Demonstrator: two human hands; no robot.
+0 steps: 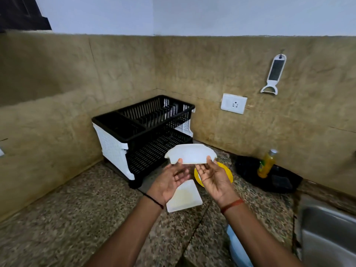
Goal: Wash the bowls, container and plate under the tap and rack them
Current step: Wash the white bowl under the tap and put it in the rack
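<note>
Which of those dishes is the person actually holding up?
The white container, gripped by both hands in front of the rack. The yellow plate and the other white dish lie on the counter.

I note a speckled granite table meeting tan stone-look walls at a corner, pale paint above. Right of the hands: a white socket, a hanging peeler, a steel sink. Lighting dim, even.

I hold a white container up between my left hand and right hand, in front of the black dish rack. Below my hands, a white lid and a yellow plate lie on the speckled counter.
</note>
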